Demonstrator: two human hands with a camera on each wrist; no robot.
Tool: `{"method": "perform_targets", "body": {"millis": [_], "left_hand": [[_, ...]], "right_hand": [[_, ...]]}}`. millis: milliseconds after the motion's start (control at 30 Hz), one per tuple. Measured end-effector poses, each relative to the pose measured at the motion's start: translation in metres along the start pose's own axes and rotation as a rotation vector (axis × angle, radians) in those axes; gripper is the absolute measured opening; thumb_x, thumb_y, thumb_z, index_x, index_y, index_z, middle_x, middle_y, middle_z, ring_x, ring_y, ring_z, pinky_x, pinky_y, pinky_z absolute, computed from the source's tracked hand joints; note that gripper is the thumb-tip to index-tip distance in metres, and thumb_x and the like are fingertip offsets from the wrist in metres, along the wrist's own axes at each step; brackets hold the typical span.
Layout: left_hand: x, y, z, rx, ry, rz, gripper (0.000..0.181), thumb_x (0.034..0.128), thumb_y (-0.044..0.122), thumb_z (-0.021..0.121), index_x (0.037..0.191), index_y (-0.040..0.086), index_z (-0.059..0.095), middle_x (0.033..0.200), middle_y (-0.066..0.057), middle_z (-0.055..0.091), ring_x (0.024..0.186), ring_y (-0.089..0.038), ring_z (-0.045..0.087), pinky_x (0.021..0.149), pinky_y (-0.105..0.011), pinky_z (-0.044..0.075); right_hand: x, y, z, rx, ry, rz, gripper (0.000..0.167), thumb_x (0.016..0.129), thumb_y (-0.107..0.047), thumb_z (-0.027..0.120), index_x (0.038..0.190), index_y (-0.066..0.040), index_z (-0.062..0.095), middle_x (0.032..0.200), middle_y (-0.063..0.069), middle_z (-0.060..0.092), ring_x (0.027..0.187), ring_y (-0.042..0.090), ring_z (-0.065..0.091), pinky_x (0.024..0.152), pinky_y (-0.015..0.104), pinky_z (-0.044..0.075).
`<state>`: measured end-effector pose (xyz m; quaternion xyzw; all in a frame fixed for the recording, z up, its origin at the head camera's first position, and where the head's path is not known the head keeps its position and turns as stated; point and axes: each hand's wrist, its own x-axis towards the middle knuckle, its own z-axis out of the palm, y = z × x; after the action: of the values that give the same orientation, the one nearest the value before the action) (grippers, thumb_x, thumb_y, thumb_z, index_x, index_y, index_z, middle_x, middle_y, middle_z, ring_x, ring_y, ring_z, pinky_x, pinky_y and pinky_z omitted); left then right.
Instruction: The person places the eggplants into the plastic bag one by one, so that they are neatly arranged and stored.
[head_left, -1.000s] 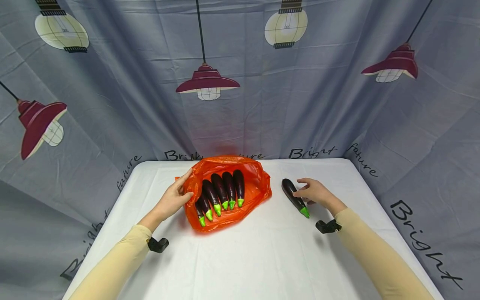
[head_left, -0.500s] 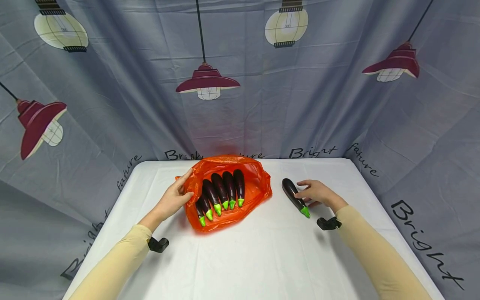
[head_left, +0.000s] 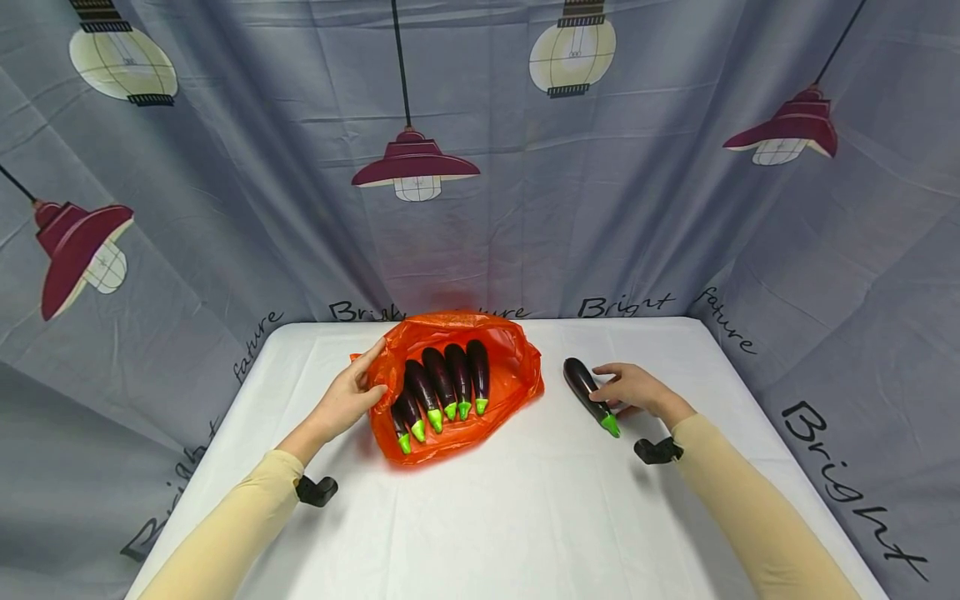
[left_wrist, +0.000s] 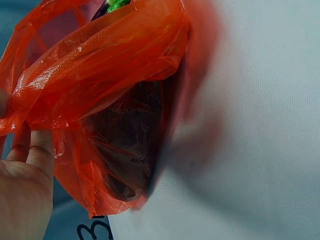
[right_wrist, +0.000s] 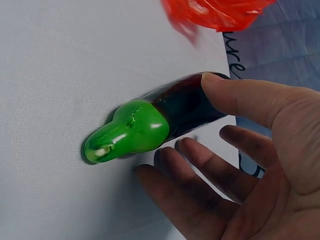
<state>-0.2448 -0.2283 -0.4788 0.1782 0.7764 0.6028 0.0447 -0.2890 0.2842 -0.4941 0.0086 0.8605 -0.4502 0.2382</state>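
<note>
My left hand (head_left: 348, 400) grips the left rim of a red plastic bag (head_left: 510, 400), its thumb at the bag's mouth. Inside lie several dark purple eggplants (head_left: 440, 379) side by side, green stem ends toward me. In the left wrist view, the fingers (left_wrist: 40, 150) are partly covered by the thin bag (left_wrist: 105, 95). To the right, a single eggplant (head_left: 581, 379) lies slanted on the table. My right hand (head_left: 637, 392) is beside it. In the right wrist view, the thumb lies over the eggplant's dark body (right_wrist: 187, 105); the other fingers (right_wrist: 185, 200) are loosely bent below it, apart from it.
A white cloth covers the table (head_left: 480, 533). Grey curtains (head_left: 480, 242) printed with lamps and lettering surround its back and sides. Black wrist cameras (head_left: 317, 491) sit under both cuffs.
My right hand has shifted very slightly toward me along the single eggplant. The left hand, the bag and the eggplants have stayed in place.
</note>
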Motion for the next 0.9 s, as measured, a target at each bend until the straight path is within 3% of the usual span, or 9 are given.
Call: {"method": "perform_targets", "body": {"millis": [533,900], "left_hand": [[-0.0006,0.0012,0.0011,0.015,0.012,-0.008,0.079,0.0983,-0.006,0.058,0.164,0.022,0.026,0.159,-0.024,0.036,0.136,-0.038,0.047,0.093,-0.02,0.05],[-0.0014,0.0021,0.0014,0.006,0.007,-0.019,0.079,0.0986,-0.005,0.058,0.165,0.022,0.024,0.163,-0.02,0.03,0.139,-0.037,0.043,0.092,-0.02,0.051]], "right_hand": [[0.0025,0.0053,-0.0012,0.001,-0.033,-0.037,0.083,0.09,-0.018,0.077,0.157,0.002,0.033,0.128,0.024,0.056,0.096,0.027,0.062,0.082,0.047,0.059],[0.0028,0.0066,0.0009,0.012,-0.035,-0.051,0.083,0.09,-0.013,0.077,0.157,0.004,0.032,0.126,0.025,0.056,0.096,0.028,0.063,0.079,0.046,0.06]]}}
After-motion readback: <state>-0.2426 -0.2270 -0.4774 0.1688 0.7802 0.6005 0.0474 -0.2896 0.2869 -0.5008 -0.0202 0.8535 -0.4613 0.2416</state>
